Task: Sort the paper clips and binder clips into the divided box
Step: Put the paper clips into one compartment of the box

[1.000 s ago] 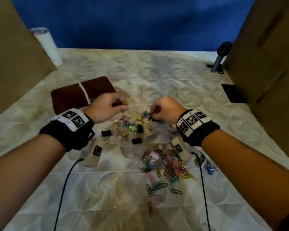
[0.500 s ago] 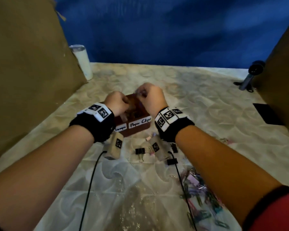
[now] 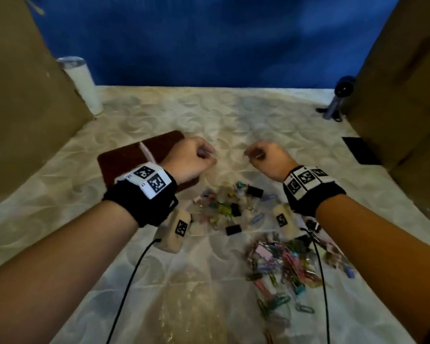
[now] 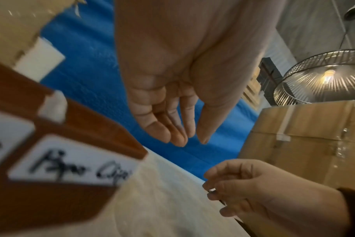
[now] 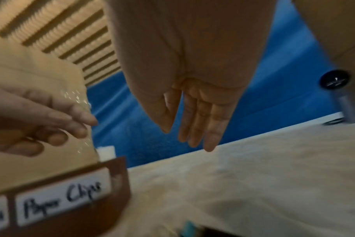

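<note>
The brown divided box (image 3: 124, 160) sits left of centre, a white divider (image 3: 147, 152) across it; its "Paper Clips" label (image 5: 63, 202) shows in the right wrist view. My left hand (image 3: 191, 157) hovers at the box's right edge, fingers relaxed and empty (image 4: 191, 141). My right hand (image 3: 266, 157) hovers further right above bare cloth, fingers straight with nothing in them (image 5: 184, 139). Below the hands lies a loose heap of coloured and black binder clips (image 3: 224, 207). Nearer me, to the right, is a pile of coloured paper clips (image 3: 283, 261).
Cardboard walls stand on the left (image 3: 23, 108) and right (image 3: 407, 95), a blue backdrop behind. A white tumbler (image 3: 82, 83) is at the back left, a small camera on a stand (image 3: 340, 95) at the back right, a black pad (image 3: 360, 152) beside it. Cables trail from both wrists.
A second ago both hands pinched clips in the heap; half a second ago they were over the box. Now both have drawn back from it, empty.
</note>
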The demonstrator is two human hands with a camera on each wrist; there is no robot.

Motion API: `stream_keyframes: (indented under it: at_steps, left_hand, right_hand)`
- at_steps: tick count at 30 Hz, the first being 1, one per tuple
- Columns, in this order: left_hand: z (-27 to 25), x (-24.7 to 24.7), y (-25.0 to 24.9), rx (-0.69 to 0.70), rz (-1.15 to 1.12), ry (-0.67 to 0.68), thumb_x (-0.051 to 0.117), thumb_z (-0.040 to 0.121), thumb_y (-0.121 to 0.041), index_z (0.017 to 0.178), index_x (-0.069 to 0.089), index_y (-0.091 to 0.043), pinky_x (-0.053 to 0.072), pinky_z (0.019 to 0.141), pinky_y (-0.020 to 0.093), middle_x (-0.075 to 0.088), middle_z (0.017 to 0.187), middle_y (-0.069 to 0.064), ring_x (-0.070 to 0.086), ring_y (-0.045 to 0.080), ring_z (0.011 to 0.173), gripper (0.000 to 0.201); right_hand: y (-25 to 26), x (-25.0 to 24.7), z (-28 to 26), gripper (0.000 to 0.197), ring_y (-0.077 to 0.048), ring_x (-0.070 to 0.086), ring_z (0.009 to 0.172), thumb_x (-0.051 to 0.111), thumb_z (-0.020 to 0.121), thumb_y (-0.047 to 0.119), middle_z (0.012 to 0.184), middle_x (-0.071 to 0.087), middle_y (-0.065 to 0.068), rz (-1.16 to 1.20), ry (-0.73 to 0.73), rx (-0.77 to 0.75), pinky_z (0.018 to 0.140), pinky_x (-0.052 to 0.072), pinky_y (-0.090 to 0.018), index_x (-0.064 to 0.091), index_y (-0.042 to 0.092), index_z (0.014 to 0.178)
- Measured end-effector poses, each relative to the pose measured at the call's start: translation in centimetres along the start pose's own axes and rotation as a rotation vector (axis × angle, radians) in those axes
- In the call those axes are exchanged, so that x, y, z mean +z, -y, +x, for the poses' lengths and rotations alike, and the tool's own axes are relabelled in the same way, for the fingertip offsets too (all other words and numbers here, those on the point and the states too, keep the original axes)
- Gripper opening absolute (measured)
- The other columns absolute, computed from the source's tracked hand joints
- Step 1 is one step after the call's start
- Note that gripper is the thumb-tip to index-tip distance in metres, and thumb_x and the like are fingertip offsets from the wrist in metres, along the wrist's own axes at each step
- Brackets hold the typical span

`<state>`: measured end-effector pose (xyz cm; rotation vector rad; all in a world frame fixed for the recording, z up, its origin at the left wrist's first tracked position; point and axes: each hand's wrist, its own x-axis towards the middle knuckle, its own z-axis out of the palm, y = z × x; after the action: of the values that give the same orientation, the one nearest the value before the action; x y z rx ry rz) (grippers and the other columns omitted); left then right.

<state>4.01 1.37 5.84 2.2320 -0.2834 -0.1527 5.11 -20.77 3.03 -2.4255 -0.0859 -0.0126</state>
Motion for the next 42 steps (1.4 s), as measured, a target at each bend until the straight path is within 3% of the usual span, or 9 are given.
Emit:
stream_keyframes:
  at_steps: [3, 9, 15, 21, 24, 28, 35, 39, 42]
  left_hand:
    - [-1.2, 5.0, -1.1, -0.021, -0.028, 0.172, 0.069, 0.082, -0.022, 0.092, 0.064, -0.014, 0.045, 0.061, 0.016, 0.064, 0.085, 0.001, 0.059, 0.01, 0.073, 0.014]
    - [-2.2, 12.8, -0.8, -0.033, 0.238, 0.433, 0.066, 0.081, -0.032, 0.092, 0.068, -0.003, 0.047, 0.071, 0.03, 0.07, 0.094, 0.014, 0.064, 0.026, 0.088, 0.03]
    - [-1.3, 15.2, -1.3, -0.024, 0.376, 0.385, 0.063, 0.083, -0.03, 0.083, 0.065, 0.0, 0.046, 0.064, 0.032, 0.067, 0.083, 0.019, 0.062, 0.032, 0.077, 0.029]
    - [0.1, 16.1, -1.4, -0.068, 0.494, 0.466, 0.063, 0.083, -0.022, 0.091, 0.07, -0.011, 0.053, 0.083, 0.036, 0.069, 0.101, 0.011, 0.063, 0.027, 0.092, 0.015]
    - [-0.1, 15.9, -1.6, -0.058, 0.49, 0.471, 0.062, 0.084, -0.022, 0.091, 0.07, -0.01, 0.053, 0.083, 0.037, 0.068, 0.101, 0.012, 0.063, 0.027, 0.092, 0.016]
    - [-1.4, 14.4, -2.2, 0.006, 0.397, 0.412, 0.062, 0.084, -0.019, 0.087, 0.064, -0.012, 0.042, 0.072, 0.023, 0.067, 0.095, 0.005, 0.059, 0.018, 0.087, 0.007]
    - [-6.0, 12.9, -0.6, -0.046, 0.381, 0.493, 0.068, 0.082, -0.022, 0.09, 0.066, -0.014, 0.04, 0.06, 0.009, 0.065, 0.087, -0.004, 0.057, 0.007, 0.075, 0.012]
    - [-8.3, 13.5, 0.4, -0.094, 0.329, 0.472, 0.073, 0.075, -0.019, 0.095, 0.059, -0.018, 0.05, 0.074, 0.027, 0.065, 0.093, 0.0, 0.061, 0.017, 0.086, 0.024]
    - [-9.0, 14.2, 0.4, -0.097, 0.343, 0.378, 0.074, 0.074, -0.021, 0.106, 0.056, -0.013, 0.05, 0.079, 0.033, 0.063, 0.099, 0.005, 0.06, 0.021, 0.091, 0.038]
  right_hand:
    - [-4.4, -1.1, -2.5, 0.025, -0.025, 0.063, 0.1, 0.062, 0.082, 0.001, 0.108, 0.067, -0.013, -0.104, 0.099, 0.118, 0.082, 0.046, -0.025, 0.067, 0.006, 0.105]
    - [-8.2, 0.0, -3.6, 0.029, -0.026, 0.062, 0.104, 0.07, 0.079, 0.01, 0.113, 0.068, -0.011, -0.25, 0.284, 0.136, 0.086, 0.048, -0.029, 0.069, 0.012, 0.107]
    - [-8.7, 0.1, -2.6, 0.021, -0.031, 0.063, 0.097, 0.072, 0.077, 0.013, 0.105, 0.069, -0.014, -0.291, 0.359, 0.069, 0.088, 0.049, -0.034, 0.071, 0.008, 0.097]
    - [-8.8, -0.1, -2.4, 0.021, -0.03, 0.065, 0.093, 0.069, 0.079, 0.015, 0.101, 0.07, -0.016, -0.326, 0.45, 0.042, 0.083, 0.051, -0.033, 0.071, 0.003, 0.097]
    - [-9.0, -0.7, -2.9, 0.018, -0.028, 0.065, 0.093, 0.066, 0.082, 0.016, 0.1, 0.071, -0.014, -0.308, 0.414, 0.019, 0.078, 0.047, -0.028, 0.071, 0.004, 0.095]
    - [-9.9, -2.5, -4.0, 0.017, -0.025, 0.063, 0.094, 0.062, 0.086, 0.018, 0.101, 0.07, -0.012, -0.276, 0.292, 0.076, 0.074, 0.041, -0.024, 0.07, 0.005, 0.094]
    - [-9.2, -0.7, -5.7, 0.03, -0.032, 0.063, 0.092, 0.065, 0.083, 0.029, 0.102, 0.065, -0.018, -0.459, 0.434, 0.176, 0.079, 0.053, -0.033, 0.066, 0.0, 0.09]
    - [-8.2, 0.4, -6.2, 0.02, -0.03, 0.066, 0.091, 0.068, 0.078, 0.011, 0.099, 0.07, -0.018, -0.447, 0.446, 0.139, 0.084, 0.055, -0.037, 0.071, -0.001, 0.093]
    - [-7.7, 0.6, -6.7, 0.017, -0.029, 0.066, 0.088, 0.071, 0.076, 0.012, 0.096, 0.071, -0.016, -0.435, 0.467, 0.132, 0.08, 0.054, -0.034, 0.072, 0.003, 0.091]
